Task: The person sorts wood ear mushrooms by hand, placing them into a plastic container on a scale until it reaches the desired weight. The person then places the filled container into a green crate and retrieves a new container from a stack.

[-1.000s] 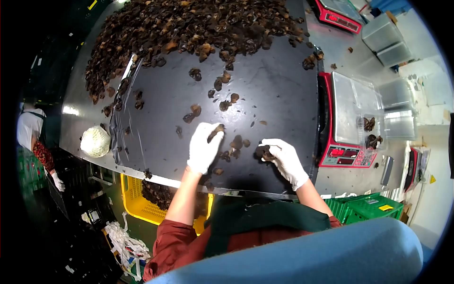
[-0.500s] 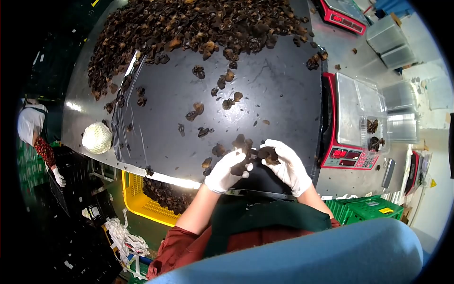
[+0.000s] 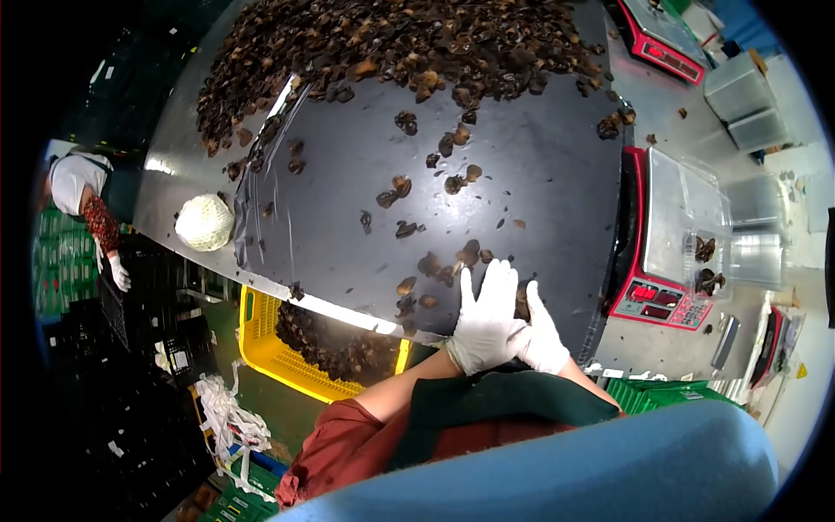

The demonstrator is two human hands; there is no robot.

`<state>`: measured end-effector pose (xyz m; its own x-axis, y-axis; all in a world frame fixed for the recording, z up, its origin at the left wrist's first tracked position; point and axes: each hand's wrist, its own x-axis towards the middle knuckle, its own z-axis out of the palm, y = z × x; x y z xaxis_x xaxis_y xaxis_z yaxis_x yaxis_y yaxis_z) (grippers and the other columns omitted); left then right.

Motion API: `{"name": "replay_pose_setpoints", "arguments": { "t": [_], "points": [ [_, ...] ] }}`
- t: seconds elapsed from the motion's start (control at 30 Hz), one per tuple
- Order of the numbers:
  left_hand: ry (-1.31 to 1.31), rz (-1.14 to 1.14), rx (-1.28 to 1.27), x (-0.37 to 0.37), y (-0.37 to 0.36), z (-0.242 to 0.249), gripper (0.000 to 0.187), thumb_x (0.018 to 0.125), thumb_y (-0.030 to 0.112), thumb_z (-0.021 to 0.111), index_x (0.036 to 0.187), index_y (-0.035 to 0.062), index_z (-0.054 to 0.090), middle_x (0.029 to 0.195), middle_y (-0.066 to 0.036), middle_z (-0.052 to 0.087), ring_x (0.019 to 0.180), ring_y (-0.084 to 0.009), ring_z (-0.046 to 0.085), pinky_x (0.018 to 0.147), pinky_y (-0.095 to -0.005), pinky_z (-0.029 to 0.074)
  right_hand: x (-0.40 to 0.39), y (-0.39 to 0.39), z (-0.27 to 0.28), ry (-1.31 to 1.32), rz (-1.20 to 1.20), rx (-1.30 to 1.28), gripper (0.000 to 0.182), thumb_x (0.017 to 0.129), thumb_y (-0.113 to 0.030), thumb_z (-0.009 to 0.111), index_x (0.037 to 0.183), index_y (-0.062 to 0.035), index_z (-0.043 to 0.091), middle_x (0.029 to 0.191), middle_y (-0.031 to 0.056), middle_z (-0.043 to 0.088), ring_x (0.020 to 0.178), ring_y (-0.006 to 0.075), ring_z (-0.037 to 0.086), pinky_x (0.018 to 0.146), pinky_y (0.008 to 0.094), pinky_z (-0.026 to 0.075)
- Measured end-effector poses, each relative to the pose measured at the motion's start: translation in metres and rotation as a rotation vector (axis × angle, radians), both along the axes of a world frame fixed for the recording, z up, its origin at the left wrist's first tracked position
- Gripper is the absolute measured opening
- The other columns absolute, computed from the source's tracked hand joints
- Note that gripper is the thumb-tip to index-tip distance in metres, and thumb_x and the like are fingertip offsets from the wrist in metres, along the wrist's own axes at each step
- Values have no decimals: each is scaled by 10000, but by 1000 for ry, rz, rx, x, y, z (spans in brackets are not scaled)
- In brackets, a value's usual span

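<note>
Both my hands wear white gloves and meet at the near edge of the dark, sheet-covered table [image 3: 330, 209]. My left hand [image 3: 487, 322] is flat with its fingers stretched forward, its thumb side touching my right hand. In my right hand [image 3: 541, 337] a brown wood ear mushroom [image 3: 523, 300] shows between the fingers, partly hidden. Just beyond my left fingertips lie loose wood ear mushrooms [image 3: 470, 252], with several more to the left. A large heap of wood ear mushrooms [image 3: 391, 43] covers the far side.
At right a red scale [image 3: 639, 235] carries a clear plastic box [image 3: 709, 261] with a few mushrooms. Clear boxes [image 3: 755, 200] are stacked behind it. A yellow crate [image 3: 252, 339] stands below the table's left edge. A white netted ball [image 3: 205, 223] sits at left, near another person [image 3: 83, 187].
My left hand has let go of its mushrooms, which now lie on the sheet, and its fingers have straightened. My hands have come together. The view has shifted slightly.
</note>
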<state>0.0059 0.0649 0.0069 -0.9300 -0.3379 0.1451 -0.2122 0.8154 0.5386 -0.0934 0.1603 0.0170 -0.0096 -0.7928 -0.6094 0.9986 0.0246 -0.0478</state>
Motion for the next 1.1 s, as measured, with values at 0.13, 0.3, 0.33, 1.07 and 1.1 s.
{"name": "replay_pose_setpoints", "arguments": {
  "t": [0.13,0.3,0.33,1.07,1.1],
  "points": [
    [128,-29,172,-1,-3,23,779,725,356,671,1294,-126,444,1352,-330,424,1305,-438,382,1063,-582,252,-6,6,-16,62,-78,131,320,937,-208,567,1228,-77,547,1132,111,605,967,268,584,854,390,504],
    [202,185,43,20,-36,24,552,732,154,728,1235,2,558,1235,-217,554,1162,-376,515,1002,-446,407,-62,50,28,389,-355,-107,213,900,-164,611,1106,-111,589,1106,104,614,897,265,575,675,325,470],
    [142,213,50,30,-45,21,580,730,190,733,1252,15,550,1236,-214,554,1168,-376,508,1008,-457,393,-78,59,48,608,-447,-74,211,887,-139,620,1092,-95,595,1068,96,621,891,245,580,692,329,481],
    [-336,383,-128,63,-114,-37,1108,725,629,664,1509,34,156,1534,-319,61,1415,-500,64,1121,-608,73,-72,11,-47,2431,729,446,877,783,-467,663,1459,-42,300,1479,289,264,1372,495,209,1133,573,137],
    [-311,386,-149,55,-128,-36,1073,743,593,669,1503,23,170,1532,-318,77,1416,-495,70,1128,-591,82,-64,-5,-50,2437,737,450,885,787,-475,655,1457,-25,293,1479,298,259,1373,496,206,1131,580,133]
  ]
}}
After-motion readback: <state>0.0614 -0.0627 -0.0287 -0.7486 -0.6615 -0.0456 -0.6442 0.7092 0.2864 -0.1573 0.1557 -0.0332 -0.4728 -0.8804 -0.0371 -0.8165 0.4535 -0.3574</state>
